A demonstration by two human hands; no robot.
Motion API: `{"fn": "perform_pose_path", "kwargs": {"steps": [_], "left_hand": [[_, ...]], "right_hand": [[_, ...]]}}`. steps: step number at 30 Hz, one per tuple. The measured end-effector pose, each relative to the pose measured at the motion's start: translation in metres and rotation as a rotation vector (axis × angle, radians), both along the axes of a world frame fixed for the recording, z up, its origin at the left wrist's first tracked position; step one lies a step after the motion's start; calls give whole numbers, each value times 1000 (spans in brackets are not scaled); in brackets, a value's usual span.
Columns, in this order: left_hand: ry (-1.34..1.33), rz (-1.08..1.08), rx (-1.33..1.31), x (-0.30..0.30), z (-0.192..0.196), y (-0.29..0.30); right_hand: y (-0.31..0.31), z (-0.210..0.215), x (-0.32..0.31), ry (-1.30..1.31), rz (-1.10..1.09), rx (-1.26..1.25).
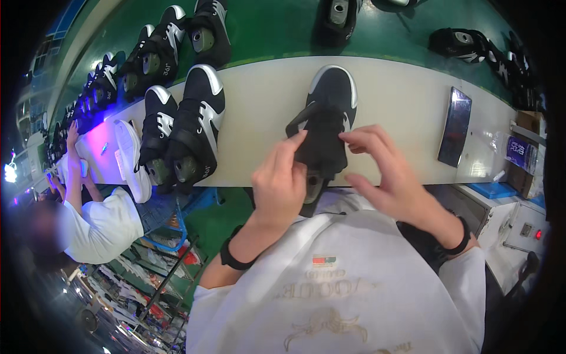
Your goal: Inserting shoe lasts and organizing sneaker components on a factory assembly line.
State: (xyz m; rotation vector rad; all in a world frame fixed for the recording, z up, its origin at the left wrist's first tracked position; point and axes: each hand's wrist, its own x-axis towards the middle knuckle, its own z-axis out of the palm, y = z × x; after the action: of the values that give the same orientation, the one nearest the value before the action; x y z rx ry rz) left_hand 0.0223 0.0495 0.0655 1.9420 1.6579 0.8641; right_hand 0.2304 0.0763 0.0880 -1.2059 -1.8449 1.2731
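Curling the left hand (280, 174) at a soft black strap (302, 114), cannot tell whether pinching; spreading the right hand (380, 168), index against matte fabric, thumb apart. Between the fingers, a black shoe (331, 88) with glossy silver toe trim. Rightward from the fingers, a flat, glossy dark slab (455, 127); farther right, a purple packet (521, 153) by a cardboard box (520, 180), contents unclear.

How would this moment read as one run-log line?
left hand: at black sneaker, left side | right hand: open, fingertips at its right | on bench: two similar sneakers left, dark glossy slab right
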Motion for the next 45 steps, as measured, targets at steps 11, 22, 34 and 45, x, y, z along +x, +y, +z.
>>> {"fn": "perform_pose_path", "kwargs": {"steps": [11,22,34,45], "left_hand": [[68,-38,341,4,-34,13],[-166,-114,99,-8,-30,-1],[42,-230,75,-12,16,-9],[199,78,246,-16,-7,-12]], "right_hand": [[-17,-42,-22,-60,-192,420],[6,-44,-7,-54,55,562],[40,-4,23,67,292,-72],[57,36,-14,137,210,-1182]]}}
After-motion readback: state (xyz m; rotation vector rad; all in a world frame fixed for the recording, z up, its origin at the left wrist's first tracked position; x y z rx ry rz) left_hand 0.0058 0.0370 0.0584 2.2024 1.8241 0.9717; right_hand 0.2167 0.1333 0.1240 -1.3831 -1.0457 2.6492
